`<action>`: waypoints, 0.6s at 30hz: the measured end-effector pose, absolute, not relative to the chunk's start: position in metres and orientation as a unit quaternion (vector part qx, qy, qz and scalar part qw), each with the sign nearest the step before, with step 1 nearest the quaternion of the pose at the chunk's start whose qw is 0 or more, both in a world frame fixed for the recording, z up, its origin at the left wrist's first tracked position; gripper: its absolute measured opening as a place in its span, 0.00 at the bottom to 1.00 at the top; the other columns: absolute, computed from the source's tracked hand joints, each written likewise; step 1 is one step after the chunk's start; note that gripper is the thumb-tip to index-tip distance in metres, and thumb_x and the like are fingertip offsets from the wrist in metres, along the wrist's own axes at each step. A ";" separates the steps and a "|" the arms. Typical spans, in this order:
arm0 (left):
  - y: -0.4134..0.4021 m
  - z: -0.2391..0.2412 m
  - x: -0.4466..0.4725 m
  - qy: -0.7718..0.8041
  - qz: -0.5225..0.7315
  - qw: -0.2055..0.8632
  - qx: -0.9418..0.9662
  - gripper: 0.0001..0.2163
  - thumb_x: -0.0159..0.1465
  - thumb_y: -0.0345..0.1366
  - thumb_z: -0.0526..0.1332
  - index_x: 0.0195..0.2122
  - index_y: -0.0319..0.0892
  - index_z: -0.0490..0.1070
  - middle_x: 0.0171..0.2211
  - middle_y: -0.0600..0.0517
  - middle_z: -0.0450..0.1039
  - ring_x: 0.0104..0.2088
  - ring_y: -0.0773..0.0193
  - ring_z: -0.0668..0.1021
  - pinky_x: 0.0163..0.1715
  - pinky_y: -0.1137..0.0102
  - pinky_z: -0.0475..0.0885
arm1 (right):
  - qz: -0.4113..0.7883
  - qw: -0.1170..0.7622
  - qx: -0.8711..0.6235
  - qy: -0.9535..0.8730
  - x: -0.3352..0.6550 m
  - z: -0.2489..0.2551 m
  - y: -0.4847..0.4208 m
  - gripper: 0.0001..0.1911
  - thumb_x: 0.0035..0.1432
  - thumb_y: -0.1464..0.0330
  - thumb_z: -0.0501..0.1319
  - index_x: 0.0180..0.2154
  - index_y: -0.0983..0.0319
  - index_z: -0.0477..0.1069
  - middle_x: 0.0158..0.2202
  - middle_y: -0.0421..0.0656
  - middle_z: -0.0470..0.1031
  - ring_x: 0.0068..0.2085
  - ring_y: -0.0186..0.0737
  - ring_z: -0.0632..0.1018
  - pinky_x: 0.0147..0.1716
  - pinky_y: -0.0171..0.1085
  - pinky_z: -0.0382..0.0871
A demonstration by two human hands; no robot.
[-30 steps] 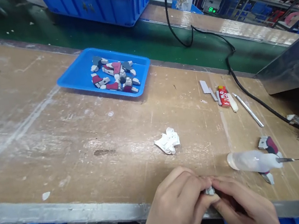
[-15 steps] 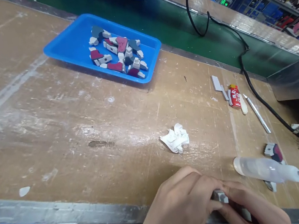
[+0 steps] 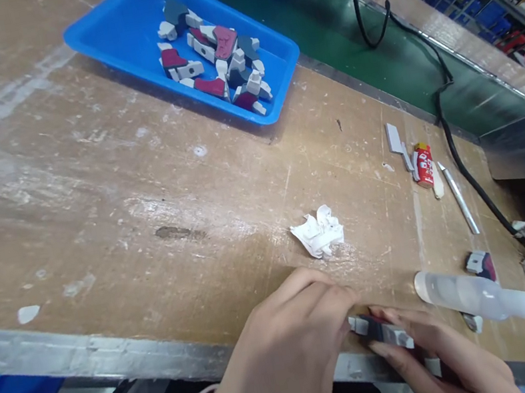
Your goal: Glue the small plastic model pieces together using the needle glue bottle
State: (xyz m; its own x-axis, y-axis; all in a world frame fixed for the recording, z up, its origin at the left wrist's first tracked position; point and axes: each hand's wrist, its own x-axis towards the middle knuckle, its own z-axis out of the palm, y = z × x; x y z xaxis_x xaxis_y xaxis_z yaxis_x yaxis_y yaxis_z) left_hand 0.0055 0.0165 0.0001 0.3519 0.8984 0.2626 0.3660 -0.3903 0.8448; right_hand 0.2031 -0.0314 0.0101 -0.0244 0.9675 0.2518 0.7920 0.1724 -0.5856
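Near the table's front edge, my right hand (image 3: 444,344) pinches a small dark grey and white molded part (image 3: 382,331) between thumb and fingers. Under that hand a pale piece (image 3: 433,367) shows in part; I cannot tell whether the palm holds it. My left hand (image 3: 292,340) is closed with curled fingers, right at the part's white left end. Its fingertips are hidden, so what they grip is unclear. Beyond the hands lies a crumpled white paper (image 3: 320,232). A translucent squeeze bottle (image 3: 478,296) with a thin metal nozzle lies to the right.
A blue tray (image 3: 113,43) at the back holds several red, grey and white parts (image 3: 223,44). On the right are a red bottle (image 3: 423,166), a craft knife (image 3: 459,199), pale strips (image 3: 393,138), a red-grey part (image 3: 480,264) and a black cable (image 3: 458,155).
My hands have moved slightly apart, and more of the grey and white part shows between them. The left hand has shifted left; the camera view has tilted and moved a little.
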 end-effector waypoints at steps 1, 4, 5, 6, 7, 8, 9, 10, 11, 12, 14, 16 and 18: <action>0.017 0.001 0.006 0.429 0.371 0.353 0.744 0.14 0.62 0.19 0.61 0.44 0.45 0.71 0.38 0.58 0.77 0.40 0.64 0.78 0.40 0.70 0.76 | 0.156 0.319 -0.633 -0.688 0.203 0.008 -0.032 0.08 0.57 0.70 0.70 0.39 0.52 0.80 0.39 0.37 0.85 0.38 0.40 0.85 0.40 0.32 0.79; 0.017 0.002 0.006 0.422 0.356 0.358 0.753 0.14 0.59 0.22 0.68 0.43 0.44 0.72 0.38 0.58 0.78 0.40 0.62 0.78 0.39 0.68 0.77 | 0.214 0.371 -0.655 -0.622 0.202 0.003 -0.032 0.07 0.56 0.66 0.72 0.38 0.53 0.81 0.39 0.38 0.85 0.40 0.39 0.85 0.41 0.30 0.79; 0.017 0.002 0.005 0.421 0.354 0.366 0.751 0.15 0.58 0.23 0.70 0.43 0.44 0.72 0.38 0.58 0.78 0.41 0.62 0.78 0.40 0.68 0.77 | 0.235 0.396 -0.656 -0.598 0.201 0.002 -0.033 0.07 0.55 0.65 0.72 0.38 0.52 0.81 0.38 0.37 0.85 0.40 0.38 0.85 0.41 0.29 0.79; 0.016 0.001 0.005 0.420 0.361 0.374 0.744 0.16 0.56 0.24 0.71 0.43 0.45 0.73 0.38 0.58 0.78 0.42 0.61 0.78 0.40 0.68 0.77 | 0.255 0.422 -0.654 -0.574 0.199 0.002 -0.034 0.07 0.55 0.64 0.73 0.38 0.52 0.81 0.38 0.37 0.85 0.39 0.37 0.85 0.41 0.29 0.79; 0.015 0.000 0.005 0.418 0.368 0.383 0.737 0.17 0.55 0.26 0.73 0.43 0.45 0.73 0.37 0.58 0.78 0.43 0.61 0.78 0.41 0.68 0.78 | 0.274 0.448 -0.648 -0.552 0.197 0.002 -0.034 0.07 0.54 0.63 0.73 0.38 0.51 0.81 0.37 0.36 0.85 0.39 0.37 0.85 0.41 0.29 0.80; 0.015 -0.001 0.005 0.415 0.380 0.391 0.729 0.17 0.55 0.28 0.74 0.43 0.46 0.73 0.37 0.59 0.79 0.44 0.61 0.78 0.41 0.69 0.78 | 0.292 0.470 -0.639 -0.534 0.194 0.004 -0.035 0.08 0.54 0.62 0.74 0.38 0.51 0.81 0.36 0.35 0.85 0.39 0.36 0.85 0.42 0.29 0.80; 0.014 -0.002 0.004 0.407 0.390 0.398 0.723 0.17 0.55 0.30 0.74 0.44 0.47 0.74 0.37 0.59 0.79 0.44 0.61 0.78 0.42 0.70 0.78 | 0.308 0.485 -0.632 -0.520 0.192 0.005 -0.035 0.09 0.53 0.62 0.74 0.38 0.50 0.80 0.35 0.35 0.85 0.39 0.36 0.85 0.42 0.29 0.80; 0.014 -0.003 0.004 0.394 0.402 0.403 0.721 0.15 0.58 0.32 0.73 0.45 0.47 0.74 0.38 0.59 0.80 0.45 0.62 0.78 0.42 0.71 0.78 | 0.322 0.495 -0.625 -0.511 0.191 0.007 -0.035 0.10 0.52 0.61 0.75 0.38 0.50 0.80 0.35 0.34 0.85 0.38 0.35 0.85 0.42 0.28 0.80; 0.014 -0.004 0.003 0.378 0.414 0.407 0.721 0.13 0.61 0.34 0.71 0.46 0.48 0.74 0.38 0.59 0.80 0.45 0.62 0.78 0.43 0.72 0.78 | 0.334 0.501 -0.616 -0.509 0.190 0.008 -0.035 0.11 0.51 0.60 0.75 0.38 0.50 0.80 0.35 0.35 0.85 0.38 0.35 0.85 0.42 0.29 0.80; 0.013 -0.005 0.002 0.360 0.426 0.412 0.721 0.11 0.64 0.36 0.68 0.47 0.49 0.74 0.39 0.59 0.81 0.45 0.63 0.78 0.43 0.74 0.78 | 0.348 0.502 -0.599 -0.517 0.190 0.009 -0.034 0.11 0.51 0.60 0.75 0.38 0.50 0.80 0.34 0.36 0.85 0.37 0.37 0.85 0.42 0.30 0.81; 0.011 -0.005 0.001 0.341 0.446 0.416 0.716 0.08 0.69 0.40 0.62 0.48 0.50 0.74 0.40 0.58 0.81 0.44 0.64 0.78 0.42 0.75 0.78 | 0.375 0.494 -0.560 -0.549 0.193 0.010 -0.032 0.13 0.50 0.61 0.75 0.39 0.51 0.80 0.34 0.38 0.85 0.36 0.40 0.86 0.40 0.32 0.82; 0.009 -0.004 0.001 0.344 0.460 0.402 0.712 0.09 0.71 0.42 0.60 0.49 0.51 0.75 0.39 0.57 0.82 0.43 0.63 0.79 0.42 0.74 0.78 | 0.403 0.491 -0.527 -0.565 0.196 0.010 -0.030 0.14 0.49 0.61 0.75 0.41 0.52 0.80 0.34 0.41 0.85 0.36 0.43 0.86 0.38 0.34 0.83; 0.006 -0.001 0.002 0.348 0.468 0.389 0.714 0.09 0.71 0.42 0.59 0.48 0.52 0.76 0.37 0.57 0.82 0.42 0.64 0.80 0.42 0.75 0.78 | 0.428 0.506 -0.510 -0.548 0.197 0.009 -0.030 0.15 0.49 0.62 0.75 0.41 0.52 0.81 0.35 0.43 0.85 0.35 0.45 0.86 0.37 0.35 0.83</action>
